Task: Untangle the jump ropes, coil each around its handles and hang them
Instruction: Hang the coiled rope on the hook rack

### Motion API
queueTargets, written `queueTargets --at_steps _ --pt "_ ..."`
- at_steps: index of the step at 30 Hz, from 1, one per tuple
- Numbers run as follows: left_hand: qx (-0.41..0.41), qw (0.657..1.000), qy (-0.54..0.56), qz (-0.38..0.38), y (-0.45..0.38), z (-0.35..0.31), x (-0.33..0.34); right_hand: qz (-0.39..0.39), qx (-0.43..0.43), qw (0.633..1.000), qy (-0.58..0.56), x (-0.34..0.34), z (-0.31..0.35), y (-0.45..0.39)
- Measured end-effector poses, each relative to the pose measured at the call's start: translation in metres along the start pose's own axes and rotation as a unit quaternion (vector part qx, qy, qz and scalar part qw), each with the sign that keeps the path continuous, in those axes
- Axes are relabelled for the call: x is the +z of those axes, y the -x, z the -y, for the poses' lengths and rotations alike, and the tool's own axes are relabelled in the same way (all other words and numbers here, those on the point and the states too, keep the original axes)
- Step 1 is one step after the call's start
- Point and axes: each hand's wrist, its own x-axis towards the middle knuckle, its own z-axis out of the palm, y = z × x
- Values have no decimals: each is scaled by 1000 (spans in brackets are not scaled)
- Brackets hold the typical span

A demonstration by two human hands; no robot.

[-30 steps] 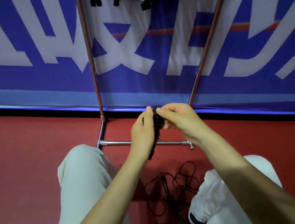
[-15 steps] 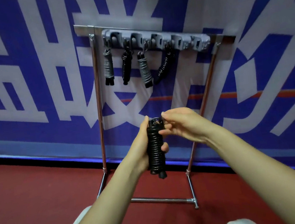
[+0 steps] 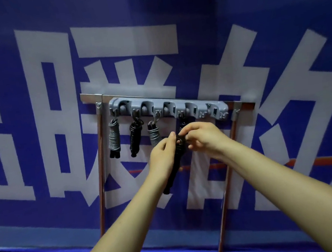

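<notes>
The black jump rope (image 3: 171, 170), coiled tightly round its handles into a dark bundle, hung tilted at the centre of the frame. The left hand (image 3: 162, 156) curled round its upper part, while the right hand (image 3: 202, 136) pinched its top loop, below the grey hook rack (image 3: 167, 109).

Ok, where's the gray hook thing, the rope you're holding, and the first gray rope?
gray hook rack (image 3: 217, 109), head view, bare right end of its body.
held black rope (image 3: 172, 172), head view, lower coiled part.
first gray rope (image 3: 114, 137), head view, middle of its coils.
</notes>
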Motion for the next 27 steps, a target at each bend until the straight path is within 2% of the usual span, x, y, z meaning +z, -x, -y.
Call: queueTargets --at_steps 3,5,7,9,13,18,20,22,23,24,27 --pt "-1 1000 -3 31 -11 0 9 2 98 982 -164 -18 3 -8" --pt "-31 998 19 59 -15 -1 14 25 99 978 -180 -31 2 -7" --pt "-69 993 29 90 -20 -3 20 68 39 989 -128 -43 -4 -3" --pt "-95 988 26 116 -29 -2 27 94 -33 995 -28 -56 -12 0" --pt "-119 978 48 164 -41 2 41 94 -149 963 202 -83 -21 -8" --pt "-127 956 110 239 -61 5 64 -34 -258 940 222 -93 -29 -23" --pt "-137 958 133 212 -77 10 73 -118 -261 934 212 -101 -30 -38" --pt "-157 963 154 158 -93 21 74 -207 -227 945 116 -117 -21 -56" --pt "-166 963 157 143 -98 30 73 -214 -207 951 82 -127 -15 -64" --pt "-173 963 160 134 -101 40 72 -189 -191 959 88 -135 -10 -70" --pt "-194 953 184 142 -107 59 76 -43 -168 969 175 -134 -14 -83"
